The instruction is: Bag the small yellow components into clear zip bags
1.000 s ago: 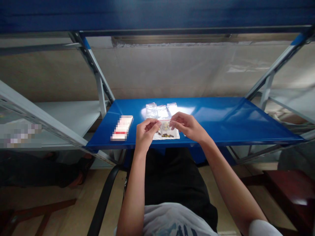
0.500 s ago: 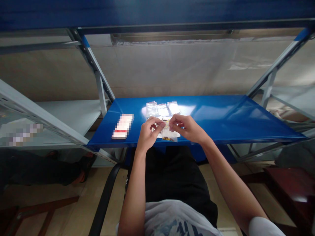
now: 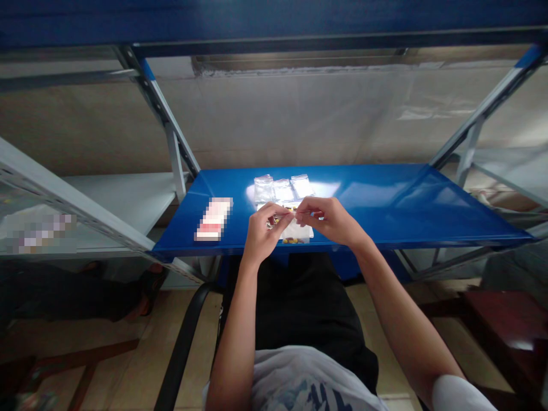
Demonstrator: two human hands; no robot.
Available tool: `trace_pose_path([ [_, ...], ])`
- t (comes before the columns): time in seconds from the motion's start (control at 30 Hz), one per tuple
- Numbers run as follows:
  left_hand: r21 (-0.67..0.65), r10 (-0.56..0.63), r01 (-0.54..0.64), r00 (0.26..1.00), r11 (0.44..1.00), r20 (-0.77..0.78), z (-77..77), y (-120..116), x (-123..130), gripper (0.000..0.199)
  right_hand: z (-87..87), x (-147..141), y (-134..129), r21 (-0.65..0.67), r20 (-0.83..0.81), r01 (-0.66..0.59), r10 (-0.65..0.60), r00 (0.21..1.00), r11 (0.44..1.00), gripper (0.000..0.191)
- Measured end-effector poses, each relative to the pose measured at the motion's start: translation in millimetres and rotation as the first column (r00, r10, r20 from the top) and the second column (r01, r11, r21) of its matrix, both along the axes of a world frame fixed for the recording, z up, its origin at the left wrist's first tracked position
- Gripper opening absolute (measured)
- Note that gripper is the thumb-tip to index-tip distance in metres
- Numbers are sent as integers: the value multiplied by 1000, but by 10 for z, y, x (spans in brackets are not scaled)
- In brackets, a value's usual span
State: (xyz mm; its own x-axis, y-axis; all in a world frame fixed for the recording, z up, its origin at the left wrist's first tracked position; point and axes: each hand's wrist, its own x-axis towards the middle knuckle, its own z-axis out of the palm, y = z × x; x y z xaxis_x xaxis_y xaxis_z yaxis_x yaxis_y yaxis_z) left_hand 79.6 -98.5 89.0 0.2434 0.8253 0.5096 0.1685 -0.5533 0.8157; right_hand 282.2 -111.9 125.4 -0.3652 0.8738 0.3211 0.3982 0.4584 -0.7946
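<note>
Left hand: thumb and fingertips pinched narrow on the top edge of a small clear bag, above the shelf near its front edge.
Right hand: also pinched narrow on that top edge, its fingertips just beside the left hand's.
Bag: hangs from both hands, left of the middle of the shelf's front edge, its mouth mostly hidden by the fingers; whether it is sealed cannot be told.
Pieces: a few, yellow and dark, gathered along the bag's bottom; too small to count.
White sheet: under the bag, largely covered; a strip shows on the right, and whether it is flat or a tray cannot be told.
Flat bags: three in a row beyond the hands, nearer the shelf's back edge, left of its middle, shiny under the light.
Box: pale with a red band, blurred out, by the shelf's left edge toward the front left corner, well apart from the hands.
Chair arm: black, below the shelf's front edge, on the left.
</note>
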Motion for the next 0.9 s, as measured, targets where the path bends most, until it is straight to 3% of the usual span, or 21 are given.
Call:
trace_pose_path([
  [0.17, 10, 32, -32, 999, 999, -1, 13, -29, 86, 23, 52, 109, -17, 12, 108, 75, -76, 991, 997, 12],
  [0.33, -22, 22, -22, 1000, 1000, 9, -7, -43, 170, 28, 64, 231, -10, 40, 136, 60, -65, 989, 997, 18],
  [0.47, -85, 30, -21, 994, 996, 108, -51, -52, 275, 27, 180, 353, -74, 128, 222, 93, -120, 968, 987, 19],
  [0.63, -193, -120, 144, 984, 971, 129, -65, -20, 505, 41, 316, 606, -156, 165, 209, 251, -282, 936, 954, 20],
  [0.8, -131, -118, 127, 991, 983, 69, -194, 235, 1010, 26, 140, 928, -40, 101, 258, 368, -381, 888, 925, 26],
  [0.9, -258, -163, 182, 982, 949, 94, -335, 441, 1361, 31, -91, 1161, 111, 64, 312, 417, -415, 855, 907, 62],
])
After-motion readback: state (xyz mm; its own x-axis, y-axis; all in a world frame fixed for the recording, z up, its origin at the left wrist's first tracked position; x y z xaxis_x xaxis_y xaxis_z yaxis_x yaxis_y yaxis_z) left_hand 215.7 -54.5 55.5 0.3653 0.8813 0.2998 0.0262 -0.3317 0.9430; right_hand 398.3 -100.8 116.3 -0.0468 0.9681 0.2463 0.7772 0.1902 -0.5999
